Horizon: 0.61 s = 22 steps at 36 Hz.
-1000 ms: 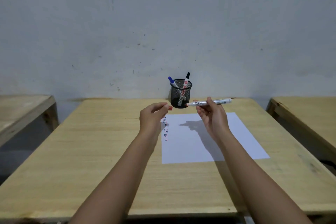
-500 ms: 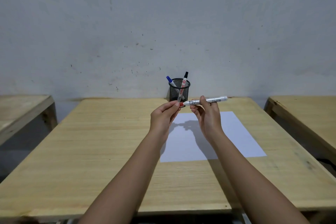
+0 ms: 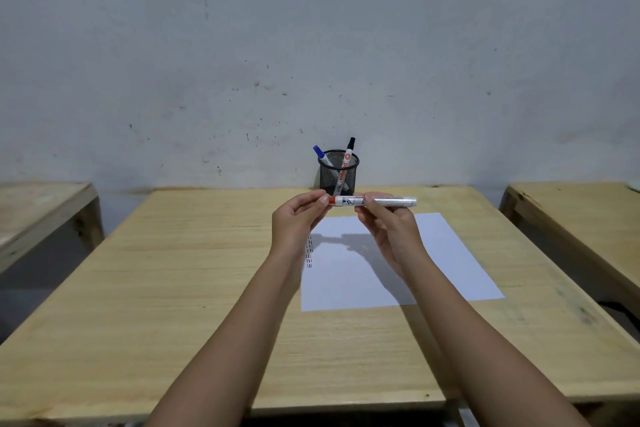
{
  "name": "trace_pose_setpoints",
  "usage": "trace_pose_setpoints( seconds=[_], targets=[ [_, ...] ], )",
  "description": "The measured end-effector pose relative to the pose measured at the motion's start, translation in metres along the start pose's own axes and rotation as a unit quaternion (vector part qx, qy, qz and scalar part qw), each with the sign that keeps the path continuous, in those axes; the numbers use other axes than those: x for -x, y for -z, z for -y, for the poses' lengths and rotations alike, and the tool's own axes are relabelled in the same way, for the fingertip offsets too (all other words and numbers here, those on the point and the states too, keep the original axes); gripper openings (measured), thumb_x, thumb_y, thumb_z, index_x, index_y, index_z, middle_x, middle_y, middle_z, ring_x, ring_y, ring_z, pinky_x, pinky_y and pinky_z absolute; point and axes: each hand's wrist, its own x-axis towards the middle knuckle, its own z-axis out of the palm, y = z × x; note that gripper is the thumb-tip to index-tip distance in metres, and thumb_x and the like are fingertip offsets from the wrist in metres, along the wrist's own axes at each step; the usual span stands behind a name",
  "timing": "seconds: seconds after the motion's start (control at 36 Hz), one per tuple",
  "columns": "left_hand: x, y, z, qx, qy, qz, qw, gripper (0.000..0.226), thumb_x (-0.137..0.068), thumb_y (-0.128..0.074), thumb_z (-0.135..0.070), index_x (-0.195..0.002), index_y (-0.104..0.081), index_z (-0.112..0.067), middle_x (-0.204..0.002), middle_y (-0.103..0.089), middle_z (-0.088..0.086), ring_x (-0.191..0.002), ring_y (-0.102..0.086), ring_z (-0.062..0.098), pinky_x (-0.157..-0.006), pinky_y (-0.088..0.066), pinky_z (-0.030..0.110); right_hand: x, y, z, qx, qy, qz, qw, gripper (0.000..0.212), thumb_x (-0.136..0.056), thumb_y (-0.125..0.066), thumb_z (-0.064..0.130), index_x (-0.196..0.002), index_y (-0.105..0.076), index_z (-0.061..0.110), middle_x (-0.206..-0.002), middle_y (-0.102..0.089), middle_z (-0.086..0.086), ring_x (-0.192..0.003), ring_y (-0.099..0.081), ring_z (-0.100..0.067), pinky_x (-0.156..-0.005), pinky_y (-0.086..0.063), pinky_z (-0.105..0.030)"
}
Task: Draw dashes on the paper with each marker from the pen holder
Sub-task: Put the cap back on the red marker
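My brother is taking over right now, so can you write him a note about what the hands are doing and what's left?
Right hand holds the red marker level above the paper.
Left hand pinches its red cap end.
Blue marker and black marker stand in the pen holder.
Done: dash columns near the paper's left edge.
Left: return the red marker to the holder, I think.

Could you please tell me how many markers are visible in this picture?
3: a red-capped marker held level between both hands above the paper, and a blue-capped marker and a black-capped marker standing in the mesh pen holder. None seems hidden.
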Motion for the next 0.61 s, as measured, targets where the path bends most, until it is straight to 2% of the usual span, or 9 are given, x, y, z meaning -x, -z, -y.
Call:
trace_pose_setpoints(
  seconds=[0.08,0.19,0.33,0.39,0.47,0.56,0.61],
  targets=[
    [-0.005,0.002,-0.006,0.019,0.002,-0.005,1.0,0.014,-0.078,-0.068,0.0,-0.091,-0.069,-0.005,-0.08,-0.076,0.005,-0.083,-0.072,0.014,-0.081,-0.056,0.019,0.0,0.004,0.004,-0.017,-0.005,-0.015,1.0,0.008,-0.084,-0.061,0.0,-0.084,-0.067,0.005,-0.068,-0.072,0.005,-0.072,-0.066,-0.006,-0.076,-0.055,-0.015],
    [-0.011,0.0,-0.014,0.001,-0.013,-0.002,1.0,0.013,-0.078,-0.068,0.001,-0.09,-0.069,-0.006,-0.076,-0.076,0.002,-0.079,-0.071,0.012,-0.08,-0.055,0.017,-0.003,0.01,0.011,0.005,-0.009,-0.011,1.0,0.01,-0.08,-0.064,-0.003,-0.085,-0.068,0.005,-0.069,-0.071,0.004,-0.072,-0.066,-0.009,-0.074,-0.055,-0.016],
    [-0.026,-0.001,-0.031,-0.044,-0.038,0.0,0.998,0.016,-0.077,-0.069,0.002,-0.093,-0.069,-0.002,-0.087,-0.071,0.009,-0.082,-0.068,0.016,-0.08,-0.055,0.018,-0.01,0.017,0.022,0.138,0.014,0.032,0.99,0.014,-0.077,-0.068,-0.001,-0.08,-0.074,0.011,-0.071,-0.069,0.002,-0.071,-0.06,-0.012,-0.075,-0.053,-0.017],
    [-0.032,-0.005,-0.038,-0.084,-0.058,0.008,0.995,0.014,-0.077,-0.07,0.0,-0.089,-0.071,-0.007,-0.082,-0.073,0.005,-0.083,-0.067,0.016,-0.083,-0.055,0.02,-0.014,0.015,0.027,0.252,0.032,0.055,0.966,0.015,-0.075,-0.071,0.0,-0.078,-0.073,0.014,-0.071,-0.069,0.002,-0.068,-0.061,-0.01,-0.067,-0.051,-0.016],
    [-0.038,-0.016,-0.048,-0.182,-0.102,0.028,0.978,0.014,-0.076,-0.073,-0.008,-0.09,-0.073,-0.008,-0.083,-0.074,0.006,-0.087,-0.068,0.016,-0.087,-0.052,0.024,-0.021,0.009,0.031,0.423,0.065,0.069,0.901,0.018,-0.074,-0.071,0.001,-0.087,-0.068,0.014,-0.079,-0.067,-0.001,-0.07,-0.061,-0.011,-0.061,-0.048,-0.016],
    [-0.042,-0.034,-0.056,-0.22,-0.127,0.053,0.966,0.019,-0.075,-0.074,-0.007,-0.094,-0.072,-0.005,-0.081,-0.072,0.001,-0.075,-0.069,0.003,-0.075,-0.051,0.013,-0.027,-0.001,0.033,0.492,0.1,0.09,0.86,0.024,-0.076,-0.066,0.004,-0.097,-0.064,0.015,-0.086,-0.065,-0.004,-0.078,-0.06,-0.015,-0.06,-0.051,-0.022],
    [-0.045,-0.045,-0.059,-0.253,-0.139,0.067,0.955,0.017,-0.075,-0.074,-0.009,-0.092,-0.073,-0.008,-0.081,-0.073,0.002,-0.076,-0.069,0.006,-0.077,-0.053,0.016,-0.03,-0.009,0.033,0.503,0.114,0.1,0.851,0.016,-0.08,-0.063,0.007,-0.095,-0.063,0.012,-0.089,-0.067,-0.008,-0.081,-0.062,-0.02,-0.072,-0.051,-0.029]
  ],
)
